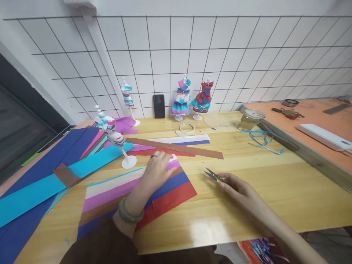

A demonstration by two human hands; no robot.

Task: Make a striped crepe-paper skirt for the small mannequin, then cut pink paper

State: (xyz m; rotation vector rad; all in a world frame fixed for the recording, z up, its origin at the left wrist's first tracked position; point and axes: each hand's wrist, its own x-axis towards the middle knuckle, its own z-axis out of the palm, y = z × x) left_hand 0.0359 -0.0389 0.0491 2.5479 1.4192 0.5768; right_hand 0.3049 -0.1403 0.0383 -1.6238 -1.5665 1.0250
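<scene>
My left hand (158,170) rests on layered strips of coloured crepe paper (170,183), in white, purple, brown, blue and red. Its thumb stands apart from the bent fingers, and nothing shows in its grasp. A jade-coloured bangle (129,212) circles that wrist. To the right, my right hand (239,187) is closed around a pair of small scissors (216,176); the blades point left, slightly parted, over bare wood. Just beyond my left hand stands a white mini dress form (112,134) with scraps of coloured paper on its torso, leaning in view.
Long blue paper strips (30,196) spread across the left side. Against the tiled wall are two dressed forms, one pink and blue (181,101), one red (204,97), and a phone (159,106). A tape roll (187,128), glass jar (250,120) and blue ribbon (261,137) lie farther right.
</scene>
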